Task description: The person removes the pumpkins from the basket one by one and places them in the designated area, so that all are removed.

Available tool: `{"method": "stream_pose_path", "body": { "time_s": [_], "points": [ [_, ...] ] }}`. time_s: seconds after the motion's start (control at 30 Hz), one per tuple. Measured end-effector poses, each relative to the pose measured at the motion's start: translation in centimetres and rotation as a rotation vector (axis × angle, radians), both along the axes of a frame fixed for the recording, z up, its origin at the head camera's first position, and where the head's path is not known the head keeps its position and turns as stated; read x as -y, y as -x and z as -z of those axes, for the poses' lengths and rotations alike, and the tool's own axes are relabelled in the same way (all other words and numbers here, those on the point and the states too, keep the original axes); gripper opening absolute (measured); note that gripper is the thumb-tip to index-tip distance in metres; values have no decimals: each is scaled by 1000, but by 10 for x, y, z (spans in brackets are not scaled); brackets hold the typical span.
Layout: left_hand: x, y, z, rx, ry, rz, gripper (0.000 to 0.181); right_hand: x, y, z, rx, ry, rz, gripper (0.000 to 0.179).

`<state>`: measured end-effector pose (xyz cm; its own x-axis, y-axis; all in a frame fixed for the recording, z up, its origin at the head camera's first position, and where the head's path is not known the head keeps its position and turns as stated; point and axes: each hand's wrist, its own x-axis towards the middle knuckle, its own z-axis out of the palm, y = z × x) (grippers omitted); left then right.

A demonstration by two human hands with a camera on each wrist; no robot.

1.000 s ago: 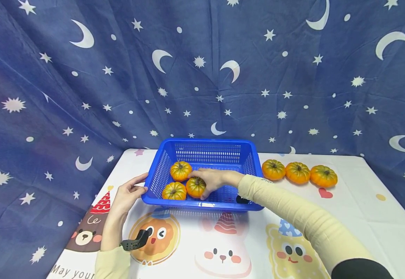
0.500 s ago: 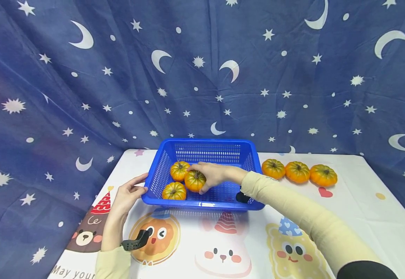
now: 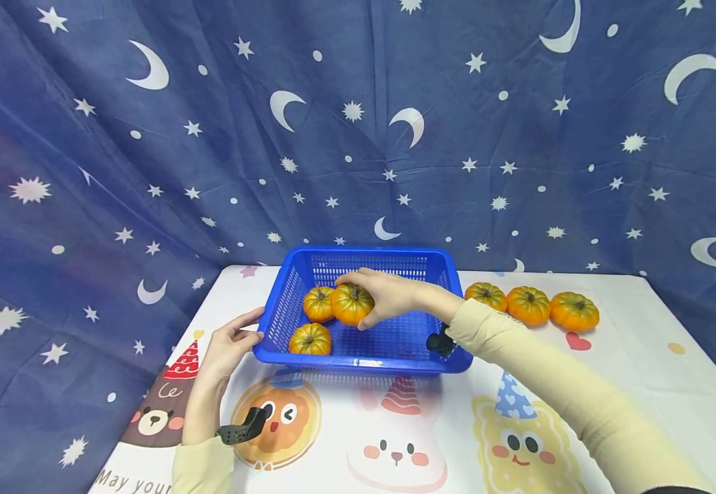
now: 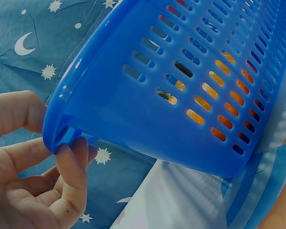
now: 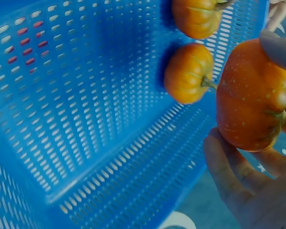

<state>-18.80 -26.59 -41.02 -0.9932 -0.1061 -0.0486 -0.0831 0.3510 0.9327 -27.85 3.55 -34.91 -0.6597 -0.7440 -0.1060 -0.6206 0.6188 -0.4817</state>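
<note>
My right hand [image 3: 393,295] holds a small orange pumpkin [image 3: 352,306] over the inside of a blue plastic basket [image 3: 367,363]. In the right wrist view, the thumb and fingers wrap this pumpkin [image 5: 250,98] from both sides, its stem facing the palm side. Two more pumpkins lie at the basket's left end, a rear pumpkin [image 3: 317,305] and a front pumpkin [image 3: 310,340]. At the left rim, my left hand [image 3: 225,351] pinches the basket's edge. The left wrist view shows the fingers of that hand [image 4: 43,186] hooked at the rim of the basket [image 4: 109,105].
Three pumpkins stand in a row right of the basket: a near-basket pumpkin [image 3: 485,295], a middle pumpkin [image 3: 528,306] and an outer pumpkin [image 3: 574,311]. The white table [image 3: 629,357] has a cartoon-printed cover. Behind it hangs a blue curtain [image 3: 457,206] with moons and stars.
My right hand has raised its pumpkin from beside the front one, moving it back and up inside the basket. The left hand stays at the rim.
</note>
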Motion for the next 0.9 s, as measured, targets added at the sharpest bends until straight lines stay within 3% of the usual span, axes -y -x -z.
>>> {"method": "stream_pose_path", "body": {
  "time_s": [0.23,0.9],
  "points": [
    [-2,2,1,10,3,-1,49,-23,-11,-16,-44,6,44,83],
    [-3,1,2,2,24,10,50,-86,-48,-33,-247,144,161,86]
  ]
}}
